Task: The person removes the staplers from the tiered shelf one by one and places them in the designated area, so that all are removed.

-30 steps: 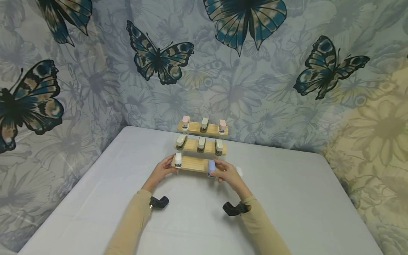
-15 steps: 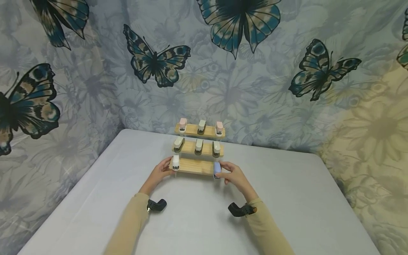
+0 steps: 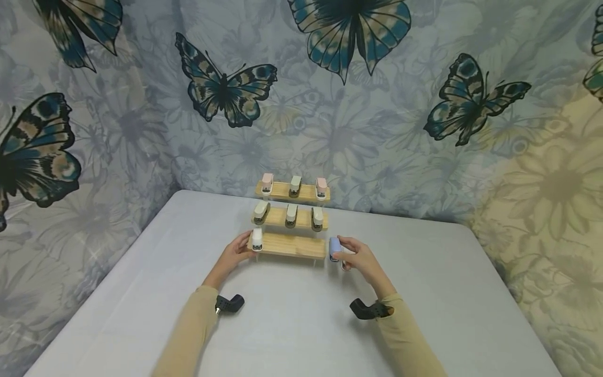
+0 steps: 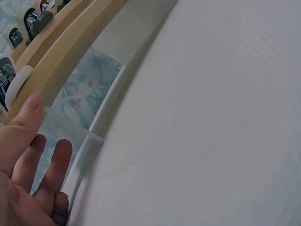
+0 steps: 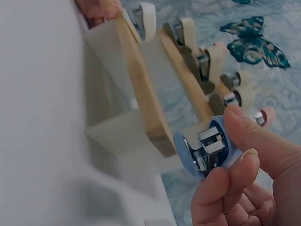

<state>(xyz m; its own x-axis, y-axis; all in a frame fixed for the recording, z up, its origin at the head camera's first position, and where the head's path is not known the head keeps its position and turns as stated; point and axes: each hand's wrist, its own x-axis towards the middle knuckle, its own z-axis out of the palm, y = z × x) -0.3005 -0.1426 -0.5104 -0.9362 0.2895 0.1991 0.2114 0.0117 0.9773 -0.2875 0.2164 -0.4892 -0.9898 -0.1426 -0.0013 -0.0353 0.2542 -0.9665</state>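
Observation:
In the head view, my right hand (image 3: 360,258) pinches a small blue stapler (image 3: 335,248) between thumb and fingers, just beyond the right end of the lowest wooden shelf (image 3: 292,245). The right wrist view shows the metal front of this blue stapler (image 5: 207,148) tipped sideways. My left hand (image 3: 235,255) holds the left end of that same shelf, beside a white stapler (image 3: 257,239) on top of it. Seen from the left wrist, the thumb of the left hand (image 4: 35,165) lies on the board's front edge, and the lower fingers are loosely bent near a clear side panel (image 4: 70,125).
Behind, the middle shelf (image 3: 278,215) bears three pale staplers. On the top shelf (image 3: 306,191) stand a pink, a green and another pink stapler. The rack is on a white-covered table (image 3: 414,293) in front of a butterfly-patterned cloth (image 3: 377,131).
My right hand has carried the blue stapler rightward, from over the lowest shelf's right end to past it. My left hand has stayed at the shelf's left end while the view shifted slightly.

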